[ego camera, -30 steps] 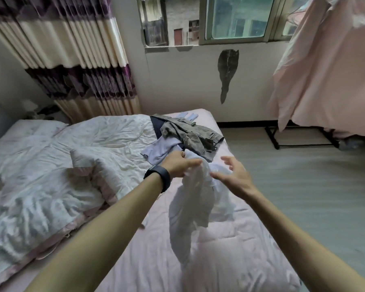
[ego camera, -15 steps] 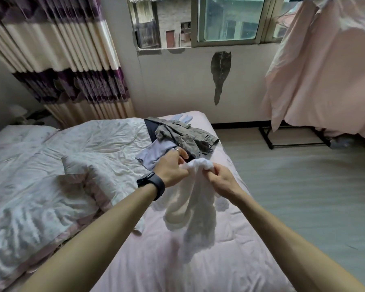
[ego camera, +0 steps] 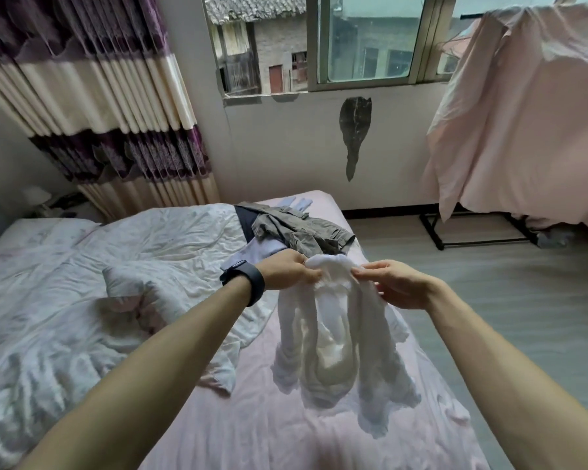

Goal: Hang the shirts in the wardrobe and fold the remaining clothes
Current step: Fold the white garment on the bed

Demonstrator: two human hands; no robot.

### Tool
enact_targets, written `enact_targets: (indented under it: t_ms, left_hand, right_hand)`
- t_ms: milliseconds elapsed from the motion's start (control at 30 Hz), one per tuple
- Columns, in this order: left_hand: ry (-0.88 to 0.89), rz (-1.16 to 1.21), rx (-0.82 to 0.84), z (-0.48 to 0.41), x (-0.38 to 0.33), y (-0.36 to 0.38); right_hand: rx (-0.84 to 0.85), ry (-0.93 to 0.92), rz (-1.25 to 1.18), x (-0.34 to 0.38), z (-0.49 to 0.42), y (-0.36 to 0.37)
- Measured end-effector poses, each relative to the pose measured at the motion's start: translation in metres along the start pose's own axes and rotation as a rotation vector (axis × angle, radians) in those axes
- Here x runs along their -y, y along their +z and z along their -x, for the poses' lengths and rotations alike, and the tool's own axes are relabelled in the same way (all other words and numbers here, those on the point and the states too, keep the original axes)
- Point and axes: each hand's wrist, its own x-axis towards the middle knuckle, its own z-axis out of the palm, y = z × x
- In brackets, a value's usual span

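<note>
A white garment (ego camera: 333, 347) hangs in the air above the pink bed sheet (ego camera: 286, 432), bunched at its top edge. My left hand (ego camera: 287, 273), with a black band on the wrist, grips that top edge on the left. My right hand (ego camera: 392, 283) pinches the same edge on the right, a short way from the left hand. Behind my hands a pile of clothes lies at the far end of the bed: a grey-green garment (ego camera: 299, 230), a lilac one (ego camera: 253, 254) and a dark one (ego camera: 245, 218).
A crumpled white quilt (ego camera: 92, 300) covers the bed's left side. A pink sheet (ego camera: 530, 117) drapes over a black rack (ego camera: 435, 232) at the right, above the grey floor (ego camera: 510, 300). A striped curtain (ego camera: 95, 106) and a window (ego camera: 364, 39) are behind.
My right hand has taken hold of the white garment's top edge beside the left. Both hands have lifted it and drawn slightly apart, so the garment hangs more open.
</note>
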Motion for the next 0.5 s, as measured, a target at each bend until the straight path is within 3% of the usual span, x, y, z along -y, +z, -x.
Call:
enact_targets:
  t_ms: [67,133,200,267,333,433,500]
  left_hand:
    - [-0.001,0.178,0.012,-0.003,-0.012,0.001]
    - [0.056,0.187,0.058,-0.01,-0.028,0.003]
    - [0.087,-0.041,0.041,-0.017,-0.044,0.0]
    - [0.072,-0.271,-0.161,-0.024,-0.056,-0.007]
    - [0.105,-0.309,-0.243,-0.028,-0.068,-0.018]
    - [0.087,-0.277,-0.241,-0.026,-0.088,-0.045]
    - [0.056,-0.152,-0.263,-0.028,-0.093,-0.06]
  right_hand:
    - [-0.085,0.02,0.035,0.008,-0.008,0.0]
    - [-0.219,-0.031,0.166,0.021,-0.02,0.009]
    - [-0.387,-0.143,0.396,0.039,-0.032,0.019]
    - [-0.669,-0.24,0.553,0.05,-0.035,0.029]
    - [-0.862,-0.399,0.491,0.051,-0.027,0.043]
    - [-0.789,-0.626,0.428,0.037,-0.013,0.071]
    - [-0.683,-0.614,0.501,0.027,-0.016,0.08]
